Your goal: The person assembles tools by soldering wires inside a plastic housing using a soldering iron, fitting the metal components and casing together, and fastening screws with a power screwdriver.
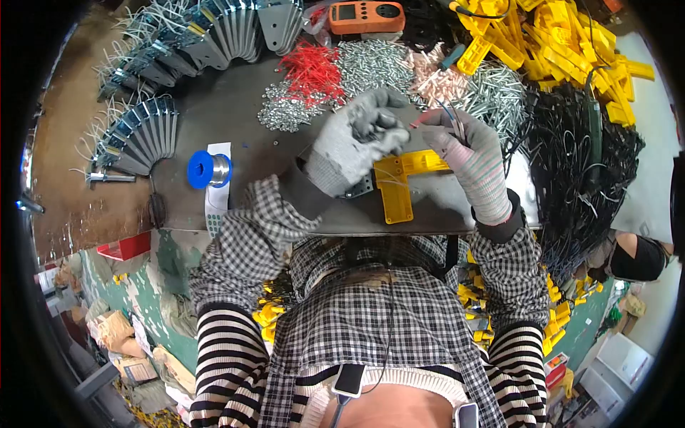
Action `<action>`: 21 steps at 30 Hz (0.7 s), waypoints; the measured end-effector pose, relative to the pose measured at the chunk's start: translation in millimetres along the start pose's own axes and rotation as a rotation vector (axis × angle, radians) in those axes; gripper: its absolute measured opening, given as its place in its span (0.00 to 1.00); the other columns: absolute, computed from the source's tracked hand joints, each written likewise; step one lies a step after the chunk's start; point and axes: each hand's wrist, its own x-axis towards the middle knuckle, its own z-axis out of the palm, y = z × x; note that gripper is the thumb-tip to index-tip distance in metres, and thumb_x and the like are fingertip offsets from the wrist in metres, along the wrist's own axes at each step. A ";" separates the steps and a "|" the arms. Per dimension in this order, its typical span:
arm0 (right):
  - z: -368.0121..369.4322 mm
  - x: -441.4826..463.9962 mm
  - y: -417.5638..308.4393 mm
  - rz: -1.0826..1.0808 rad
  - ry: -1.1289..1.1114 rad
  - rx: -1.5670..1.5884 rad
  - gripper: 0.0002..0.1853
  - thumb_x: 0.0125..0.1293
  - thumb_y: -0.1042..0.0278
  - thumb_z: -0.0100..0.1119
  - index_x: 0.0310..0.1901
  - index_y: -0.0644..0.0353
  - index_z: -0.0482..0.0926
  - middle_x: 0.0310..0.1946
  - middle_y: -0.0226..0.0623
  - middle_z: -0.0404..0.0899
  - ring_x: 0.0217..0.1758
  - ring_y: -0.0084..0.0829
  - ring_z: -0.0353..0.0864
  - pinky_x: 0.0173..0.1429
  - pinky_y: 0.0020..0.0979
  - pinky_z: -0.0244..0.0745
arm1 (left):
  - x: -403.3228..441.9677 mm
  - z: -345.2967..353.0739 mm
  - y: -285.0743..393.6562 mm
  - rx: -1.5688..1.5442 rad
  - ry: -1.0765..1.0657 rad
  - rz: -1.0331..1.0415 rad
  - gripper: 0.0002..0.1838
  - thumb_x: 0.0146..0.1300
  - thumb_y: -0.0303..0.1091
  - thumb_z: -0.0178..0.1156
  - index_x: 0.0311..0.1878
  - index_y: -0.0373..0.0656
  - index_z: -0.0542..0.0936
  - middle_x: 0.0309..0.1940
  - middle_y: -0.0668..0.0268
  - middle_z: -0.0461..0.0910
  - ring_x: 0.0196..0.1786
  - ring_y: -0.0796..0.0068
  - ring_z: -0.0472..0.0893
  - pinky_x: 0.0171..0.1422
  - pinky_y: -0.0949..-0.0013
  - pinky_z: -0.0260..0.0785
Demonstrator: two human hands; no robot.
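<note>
Grey-gloved right hand [465, 143] clamps thin coloured wires [457, 125] between fingertips, likely for control; grey-gloved left hand [357, 139] curls beside a yellow plastic T-shaped housing [394, 194], grip unclear.

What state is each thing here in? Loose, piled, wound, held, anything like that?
Left hand: gloved, fingers curled
Right hand: gloved, pinching something thin
Yellow piece: resting on the table
Blue spool: wound with silvery wire
Orange meter: screen up, reading unclear
Red bits: piled loose
Black cables: heaped
Metal plates: fanned in rows
Yellow parts: heaped
</note>
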 end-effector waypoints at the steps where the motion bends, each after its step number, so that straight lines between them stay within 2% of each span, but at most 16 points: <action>1: -0.7 -0.9 -2.8 0.046 -0.041 0.074 0.11 0.64 0.69 0.62 0.43 0.68 0.80 0.29 0.24 0.78 0.30 0.13 0.71 0.34 0.19 0.66 | -2.4 26.3 -7.2 0.334 0.132 0.084 0.21 0.61 0.17 0.62 0.57 0.36 0.72 0.39 0.70 0.76 0.43 0.81 0.78 0.51 0.77 0.74; 3: -5.3 -2.8 4.0 0.004 -0.011 -0.017 0.10 0.64 0.68 0.64 0.42 0.67 0.81 0.28 0.23 0.78 0.30 0.11 0.70 0.34 0.17 0.65 | -2.8 43.8 -11.3 0.536 0.203 0.075 0.20 0.61 0.21 0.65 0.56 0.36 0.73 0.38 0.71 0.77 0.40 0.86 0.77 0.50 0.77 0.74; 7: -7.9 -10.6 3.5 -0.045 0.051 -0.010 0.08 0.63 0.70 0.65 0.39 0.66 0.82 0.27 0.24 0.78 0.30 0.12 0.71 0.34 0.18 0.66 | -3.1 43.8 -13.6 0.585 0.189 0.034 0.18 0.63 0.26 0.65 0.55 0.35 0.74 0.35 0.70 0.78 0.37 0.84 0.78 0.47 0.78 0.74; 9: -8.3 -13.0 5.7 -0.073 0.092 -0.005 0.07 0.63 0.71 0.65 0.38 0.65 0.82 0.28 0.25 0.80 0.31 0.13 0.72 0.36 0.18 0.68 | -6.8 61.2 -4.6 0.622 0.275 -0.244 0.15 0.65 0.30 0.64 0.51 0.36 0.75 0.33 0.70 0.79 0.35 0.82 0.79 0.44 0.79 0.74; 10: -6.9 -14.5 5.9 -0.072 0.092 -0.005 0.07 0.63 0.71 0.65 0.38 0.65 0.82 0.28 0.25 0.80 0.31 0.13 0.72 0.36 0.18 0.68 | -8.8 60.7 -10.7 0.622 0.275 -0.244 0.15 0.65 0.30 0.64 0.51 0.36 0.75 0.33 0.70 0.79 0.35 0.82 0.79 0.44 0.79 0.74; 12: -1.1 -17.6 6.0 -0.168 0.174 -0.036 0.06 0.63 0.72 0.64 0.38 0.65 0.82 0.28 0.27 0.81 0.31 0.14 0.74 0.37 0.18 0.69 | -11.0 58.3 -32.2 0.405 0.259 -0.002 0.10 0.69 0.33 0.59 0.47 0.38 0.75 0.33 0.69 0.78 0.34 0.81 0.77 0.41 0.78 0.72; 13: 2.0 -19.8 5.0 -0.167 0.170 -0.036 0.06 0.63 0.72 0.64 0.38 0.65 0.82 0.28 0.27 0.81 0.31 0.14 0.74 0.37 0.18 0.69 | -12.5 60.2 -40.2 0.404 0.263 -0.001 0.10 0.69 0.33 0.59 0.47 0.38 0.75 0.33 0.69 0.78 0.34 0.81 0.77 0.41 0.78 0.72; 15: 8.0 -22.8 2.6 -0.113 0.181 0.181 0.05 0.63 0.73 0.63 0.38 0.65 0.81 0.29 0.27 0.81 0.31 0.14 0.74 0.37 0.18 0.69 | -15.5 68.1 -53.4 0.172 0.250 0.128 0.09 0.72 0.36 0.54 0.44 0.40 0.74 0.32 0.69 0.76 0.33 0.81 0.75 0.40 0.76 0.70; 16: 10.1 -22.7 5.6 -0.154 0.254 0.060 0.04 0.63 0.75 0.62 0.38 0.66 0.81 0.29 0.28 0.81 0.32 0.14 0.75 0.37 0.18 0.69 | -16.9 76.9 -57.2 0.067 0.315 0.141 0.12 0.73 0.39 0.51 0.44 0.40 0.73 0.31 0.69 0.74 0.33 0.81 0.73 0.40 0.76 0.69; 17: 9.9 -23.2 5.0 -0.153 0.253 0.061 0.04 0.63 0.75 0.62 0.38 0.66 0.81 0.29 0.28 0.81 0.32 0.14 0.75 0.37 0.18 0.69 | -17.3 77.2 -55.9 0.067 0.316 0.141 0.12 0.73 0.39 0.51 0.44 0.40 0.73 0.31 0.69 0.74 0.33 0.81 0.73 0.40 0.76 0.69; 19: 5.6 -26.1 3.7 -0.256 0.229 0.039 0.04 0.62 0.77 0.62 0.38 0.67 0.80 0.29 0.28 0.81 0.32 0.14 0.74 0.37 0.18 0.69 | -20.5 76.3 -53.6 0.289 0.295 0.168 0.12 0.72 0.39 0.53 0.46 0.39 0.73 0.31 0.69 0.75 0.33 0.81 0.74 0.40 0.76 0.69; 20: -1.4 -26.6 3.4 -0.224 0.237 0.017 0.05 0.62 0.78 0.62 0.39 0.68 0.80 0.29 0.28 0.81 0.32 0.14 0.74 0.38 0.18 0.70 | -23.1 76.6 -46.9 0.379 0.374 0.133 0.12 0.71 0.38 0.54 0.46 0.38 0.73 0.31 0.68 0.76 0.32 0.80 0.75 0.40 0.76 0.70; 21: -5.2 -28.3 -3.9 -0.164 0.250 0.025 0.05 0.62 0.78 0.61 0.40 0.68 0.80 0.30 0.28 0.81 0.32 0.13 0.74 0.38 0.18 0.70 | -24.9 64.6 -43.9 0.339 0.334 0.105 0.12 0.69 0.37 0.58 0.46 0.37 0.74 0.31 0.67 0.78 0.33 0.80 0.77 0.39 0.76 0.71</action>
